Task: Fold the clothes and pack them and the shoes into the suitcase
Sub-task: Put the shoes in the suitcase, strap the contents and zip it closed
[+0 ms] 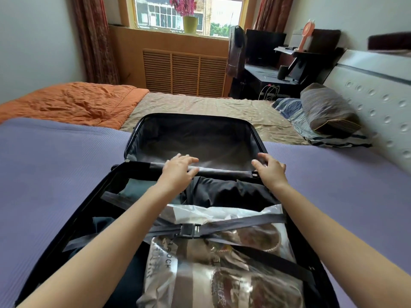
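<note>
Both hands are out at the middle of the open suitcase [193, 116], which lies on the purple-covered bed [55, 163]. Your left hand [178, 170] rests with fingers nearly straight on the grey band [224, 171] between the two halves and grips nothing that shows. Your right hand [271, 170] has loosely bent fingers at the corner of the far half; whether they hold its rim cannot be told.

The near half holds dark folded clothes [233, 192] and a clear plastic bag [222, 274] with the shoes [255, 238] inside, under crossed straps joined at a buckle [189, 230]. Packing looks done, so closing seems to be the step.

To do it well, take the far half by its outer rim, not by the hinge side, and bring it over evenly with both hands. First tuck the bag's loose plastic and the strap ends inside the rim, so nothing catches in the closure.

Your forearms cover part of the clothes, so their number is unclear. The shoes are blurred through the plastic. The near corners of the case are cut off below, and no zip pull can be made out.
</note>
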